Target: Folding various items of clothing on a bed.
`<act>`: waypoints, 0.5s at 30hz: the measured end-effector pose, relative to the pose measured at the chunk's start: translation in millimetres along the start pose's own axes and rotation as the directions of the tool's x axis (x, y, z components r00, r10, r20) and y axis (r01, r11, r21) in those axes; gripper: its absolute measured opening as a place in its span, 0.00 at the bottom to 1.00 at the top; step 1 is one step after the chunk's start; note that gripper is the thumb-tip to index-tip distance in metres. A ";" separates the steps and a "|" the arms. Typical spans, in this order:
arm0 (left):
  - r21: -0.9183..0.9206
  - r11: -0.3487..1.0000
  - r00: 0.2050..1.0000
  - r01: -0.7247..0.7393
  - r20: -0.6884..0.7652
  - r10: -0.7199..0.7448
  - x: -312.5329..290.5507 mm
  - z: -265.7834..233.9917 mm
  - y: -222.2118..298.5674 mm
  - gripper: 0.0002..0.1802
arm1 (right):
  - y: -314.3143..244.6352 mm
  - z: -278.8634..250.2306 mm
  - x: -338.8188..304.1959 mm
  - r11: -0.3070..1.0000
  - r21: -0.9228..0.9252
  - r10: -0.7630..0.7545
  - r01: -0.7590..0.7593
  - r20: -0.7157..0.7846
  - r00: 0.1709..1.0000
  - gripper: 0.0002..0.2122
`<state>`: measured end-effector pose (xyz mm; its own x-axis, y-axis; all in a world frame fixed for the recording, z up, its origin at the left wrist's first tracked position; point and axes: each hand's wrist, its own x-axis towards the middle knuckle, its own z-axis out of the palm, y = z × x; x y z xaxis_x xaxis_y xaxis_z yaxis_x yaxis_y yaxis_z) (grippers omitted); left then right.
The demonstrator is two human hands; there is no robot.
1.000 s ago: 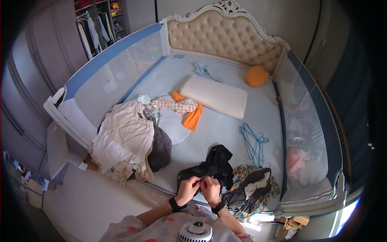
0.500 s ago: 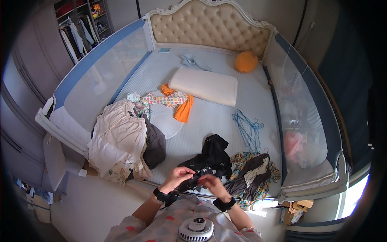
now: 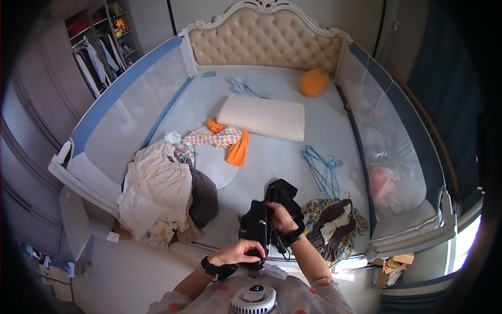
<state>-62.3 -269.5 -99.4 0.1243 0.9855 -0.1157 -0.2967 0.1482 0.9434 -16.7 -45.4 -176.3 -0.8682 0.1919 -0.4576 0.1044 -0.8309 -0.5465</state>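
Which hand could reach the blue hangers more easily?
Probably the right hand: it's nearer the blue hangers, though holding black fabric. The left hand, also on the fabric, is farther back.

We see a bed's pale, striped mattress [image 3: 272, 162]. Near the headboard [image 3: 266, 39] we find a small light-blue rectangle [image 3: 209, 75], a crumpled blue item [image 3: 244, 88] and a round orange cushion [image 3: 314, 82]. A cream pillow [image 3: 261, 118] lies mid-bed, an orange cloth [image 3: 238, 153] just beside it. At our left is a heap of pale clothes [image 3: 157, 175]; at our right, blue hangers [image 3: 321, 170] and a patterned garment [image 3: 360, 225]. Toward us, part of a black garment [image 3: 283, 192] rests on the mattress.
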 end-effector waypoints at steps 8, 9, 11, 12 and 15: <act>0.324 0.932 0.969 -0.163 -0.126 0.213 18.1 -12.3 -27.1 0.14 | -71.1 66.0 -36.6 0.971 0.204 -0.172 0.125 0.231 0.958 0.18; 0.505 0.842 0.949 -0.189 -0.128 0.290 18.6 -15.8 -18.5 0.15 | -76.5 68.9 -45.4 0.975 0.211 -0.134 0.068 0.313 0.940 0.19; 0.672 0.725 0.921 -0.153 -0.170 0.352 14.8 -36.8 -20.7 0.16 | -80.1 75.8 -65.5 0.978 0.207 -0.104 0.027 0.373 0.922 0.20; 0.484 0.874 0.902 -0.041 -0.358 0.241 10.4 -44.8 -14.4 0.12 | -79.9 74.4 -72.1 0.977 0.215 -0.082 -0.012 0.424 0.902 0.21; 0.249 0.965 0.773 0.077 -0.626 0.100 8.1 -79.0 -10.6 0.22 | -73.8 60.3 -78.8 0.980 0.195 -0.059 -0.040 0.474 0.879 0.22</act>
<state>-132.9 -256.5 -134.8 -0.5268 0.8286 -0.1898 -0.0410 0.1983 0.9793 14.7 -30.7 -57.7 -0.9988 -0.0300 -0.0379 0.0421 -0.9240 -0.3802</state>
